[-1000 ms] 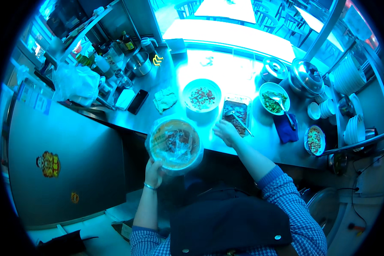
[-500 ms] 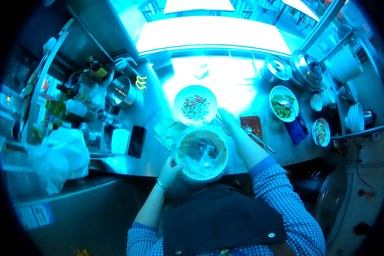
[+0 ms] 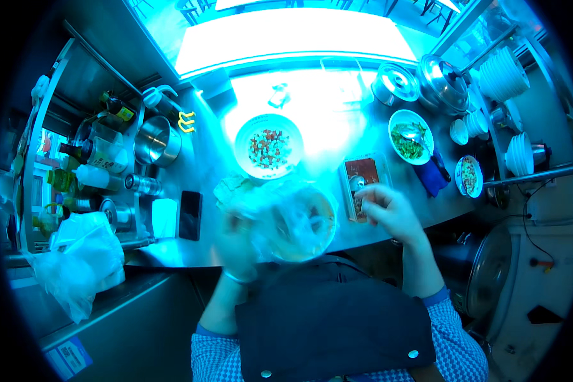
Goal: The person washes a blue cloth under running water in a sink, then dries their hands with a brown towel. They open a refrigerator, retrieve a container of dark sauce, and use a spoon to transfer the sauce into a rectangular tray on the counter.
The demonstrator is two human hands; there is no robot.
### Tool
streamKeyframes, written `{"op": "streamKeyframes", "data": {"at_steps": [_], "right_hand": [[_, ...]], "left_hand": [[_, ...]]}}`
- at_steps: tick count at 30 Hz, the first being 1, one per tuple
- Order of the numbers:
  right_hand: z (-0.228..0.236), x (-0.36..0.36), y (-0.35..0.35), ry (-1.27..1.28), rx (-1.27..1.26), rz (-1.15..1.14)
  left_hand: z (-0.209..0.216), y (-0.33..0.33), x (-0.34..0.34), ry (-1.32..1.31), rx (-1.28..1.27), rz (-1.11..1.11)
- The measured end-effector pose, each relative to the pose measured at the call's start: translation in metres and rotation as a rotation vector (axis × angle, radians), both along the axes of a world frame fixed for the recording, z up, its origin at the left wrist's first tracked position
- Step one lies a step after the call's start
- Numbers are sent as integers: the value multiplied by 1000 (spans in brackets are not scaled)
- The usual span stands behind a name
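My left hand [image 3: 235, 242] is smeared by motion at the left side of a large round bowl [image 3: 330, 216]. It holds a crumpled sheet of clear plastic film [image 3: 264, 207], which rises from the bowl and still hangs over part of it. Over a rectangular container of red sauce [image 3: 363, 170], my right hand [image 3: 395, 213] has its fingers curled with thumb and forefinger close together. A metal spoon [image 3: 356, 183] lies in that container, its handle mostly hidden beneath the hand. Beyond the film stands a white bowl of diced food [image 3: 268, 146].
A bowl of chopped greens [image 3: 410, 139] with a spoon, a dark blue cloth [image 3: 431, 175] and a small bowl of diced food [image 3: 469, 177] stand right. Left are a black phone [image 3: 190, 215], a metal pot [image 3: 157, 141], bottles [image 3: 99, 177] and a plastic bag [image 3: 83, 254]. A pale cloth [image 3: 230, 190] lies behind the film.
My left hand has lifted the film up and leftward off the bowl. My right hand has left the white bowl's rim and come back to the sauce container. The whole view has shifted slightly.
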State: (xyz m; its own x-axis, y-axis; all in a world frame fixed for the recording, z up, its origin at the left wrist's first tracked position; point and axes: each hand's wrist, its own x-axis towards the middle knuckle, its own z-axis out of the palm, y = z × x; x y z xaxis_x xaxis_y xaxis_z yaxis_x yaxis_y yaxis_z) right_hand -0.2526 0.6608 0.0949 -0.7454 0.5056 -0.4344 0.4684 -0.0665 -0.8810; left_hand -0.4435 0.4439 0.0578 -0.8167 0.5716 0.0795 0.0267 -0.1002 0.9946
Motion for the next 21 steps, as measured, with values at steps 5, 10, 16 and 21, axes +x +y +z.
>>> {"op": "streamKeyframes", "data": {"at_steps": [5, 10, 16, 21], "right_hand": [[17, -19, 15, 286, 216, -140], [-26, -10, 16, 203, 255, -14], [-83, 40, 34, 149, 483, -136], [-113, 86, 52, -252, 1103, -52]], "left_hand": [[39, -26, -80, -420, 430, -14], [42, -119, -141, -585, 784, -202], [59, -181, -106, 439, -115, 645], [-5, -165, -61, 1402, -782, -21]]}}
